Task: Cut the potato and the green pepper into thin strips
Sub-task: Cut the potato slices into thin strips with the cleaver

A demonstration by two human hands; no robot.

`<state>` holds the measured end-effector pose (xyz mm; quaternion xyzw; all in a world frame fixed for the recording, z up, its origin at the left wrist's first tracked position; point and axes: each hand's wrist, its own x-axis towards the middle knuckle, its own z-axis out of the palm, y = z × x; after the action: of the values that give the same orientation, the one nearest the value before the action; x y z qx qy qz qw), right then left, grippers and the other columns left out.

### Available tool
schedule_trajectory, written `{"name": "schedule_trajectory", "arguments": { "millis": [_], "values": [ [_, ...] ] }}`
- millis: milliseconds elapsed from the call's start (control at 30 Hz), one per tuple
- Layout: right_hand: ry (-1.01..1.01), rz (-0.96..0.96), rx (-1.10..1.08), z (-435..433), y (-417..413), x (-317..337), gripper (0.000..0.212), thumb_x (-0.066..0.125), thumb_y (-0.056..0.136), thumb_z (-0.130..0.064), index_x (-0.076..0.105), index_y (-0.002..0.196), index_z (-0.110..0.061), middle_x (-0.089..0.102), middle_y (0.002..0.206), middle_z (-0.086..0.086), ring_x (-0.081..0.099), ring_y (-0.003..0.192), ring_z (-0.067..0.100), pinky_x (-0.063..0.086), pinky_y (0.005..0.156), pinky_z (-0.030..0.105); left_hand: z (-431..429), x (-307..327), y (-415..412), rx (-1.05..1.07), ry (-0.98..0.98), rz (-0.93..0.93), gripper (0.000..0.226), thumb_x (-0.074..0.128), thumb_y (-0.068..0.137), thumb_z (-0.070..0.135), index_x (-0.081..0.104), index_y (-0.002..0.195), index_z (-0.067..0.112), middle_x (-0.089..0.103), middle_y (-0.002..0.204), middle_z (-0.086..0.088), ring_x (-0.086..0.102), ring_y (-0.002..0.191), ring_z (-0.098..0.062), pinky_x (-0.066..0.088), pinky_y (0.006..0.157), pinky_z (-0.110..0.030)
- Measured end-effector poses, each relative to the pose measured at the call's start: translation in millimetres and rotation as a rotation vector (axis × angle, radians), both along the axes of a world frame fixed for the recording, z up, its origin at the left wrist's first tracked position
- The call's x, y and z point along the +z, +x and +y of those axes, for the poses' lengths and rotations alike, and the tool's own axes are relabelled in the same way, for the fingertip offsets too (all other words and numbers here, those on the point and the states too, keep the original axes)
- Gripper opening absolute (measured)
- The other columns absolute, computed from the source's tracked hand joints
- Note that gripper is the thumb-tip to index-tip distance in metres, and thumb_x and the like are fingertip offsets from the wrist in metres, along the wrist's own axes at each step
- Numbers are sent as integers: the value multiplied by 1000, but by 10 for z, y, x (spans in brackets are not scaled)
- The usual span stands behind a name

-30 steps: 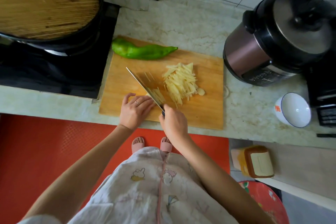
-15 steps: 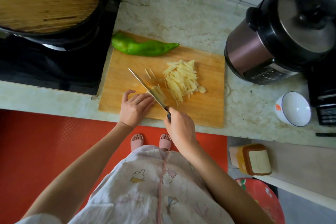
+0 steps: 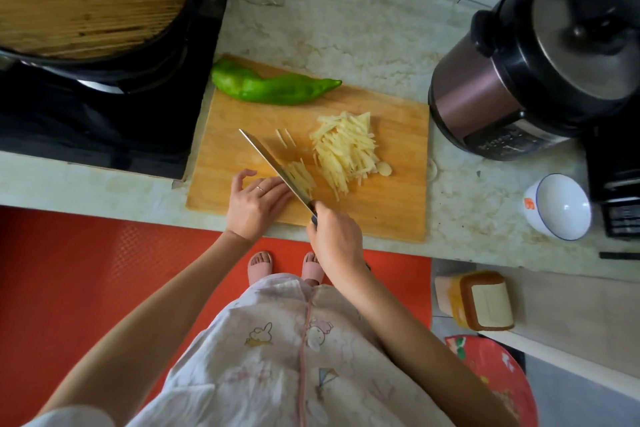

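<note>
Head view: right hand [image 3: 337, 239] clenched round the knife [image 3: 273, 163] handle, blade edge-down on the cutting board [image 3: 391, 211] — a few potato strips [image 3: 301, 175] just right of it, larger pile [image 3: 346, 152] farther right. Left hand [image 3: 254, 204] relaxed, fingers against the blade's left face, grasping nothing visible. Green pepper [image 3: 273, 88] whole — board's far-left edge.

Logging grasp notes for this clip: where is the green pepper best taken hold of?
The green pepper lies along the far edge of the cutting board, tapering rightward to a thin tip; probably grip its thick left half from above, across its width.
</note>
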<state>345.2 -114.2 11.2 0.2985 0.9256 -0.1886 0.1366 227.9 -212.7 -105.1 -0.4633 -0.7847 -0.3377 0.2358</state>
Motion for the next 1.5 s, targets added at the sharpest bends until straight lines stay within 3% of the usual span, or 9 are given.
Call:
{"name": "schedule_trajectory", "arguments": {
  "millis": [167,367,633,733,833,1033,1200,1500],
  "values": [
    [-25,36,-9,31,-28,-20,7,50,93,-19,50,87,-15,67,81,9,63,76,29,37,56,30,1,1,-5,-2,5,1,15,68,91,23,75,85,12,73,93,-1,68,80,-15,38,91,-39],
    [-4,77,30,13,162,71,17,49,92,-17,61,104,-15,67,79,6,63,72,26,46,56,34,4,-6,2,4,20,-33,22,59,97,23,71,82,10,71,86,-2,57,83,-14,36,93,-41],
    [-9,26,2,-4,129,54,19,50,93,-17,59,111,-15,69,87,6,65,79,26,41,57,29,1,-32,13,2,33,-20,22,60,96,22,73,81,11,73,88,-1,67,78,-17,35,94,-40],
    [-28,-9,-26,-14,17,7,6,50,94,-18,54,94,-14,68,87,8,65,80,28,36,57,28,-13,-13,10,1,31,-26,22,63,95,23,74,81,11,74,90,0,70,79,-17,35,93,-40],
    [-30,13,-23,-3,-19,1,13,50,94,-19,45,82,-16,66,81,9,63,74,28,34,55,29,-15,1,16,0,25,-26,20,64,93,24,75,82,12,74,91,0,71,80,-16,35,93,-40],
    [-6,51,3,11,175,82,14,50,91,-17,61,99,-14,65,75,5,62,68,27,36,52,28,-26,-10,-3,-7,9,-22,11,67,90,19,73,84,12,73,91,0,67,76,-16,34,93,-40],
    [31,38,50,1,224,154,19,49,94,-20,61,107,-16,68,80,5,64,72,25,37,54,28,-14,-23,-3,15,-9,-34,28,52,100,21,70,81,10,69,83,0,59,68,-17,34,91,-39],
    [30,25,28,-11,215,143,18,48,94,-20,59,108,-17,68,83,6,64,77,26,38,57,29,-12,-25,8,30,-3,-23,29,54,99,23,71,80,10,70,84,-1,63,67,-17,34,92,-39]
  ]
}}
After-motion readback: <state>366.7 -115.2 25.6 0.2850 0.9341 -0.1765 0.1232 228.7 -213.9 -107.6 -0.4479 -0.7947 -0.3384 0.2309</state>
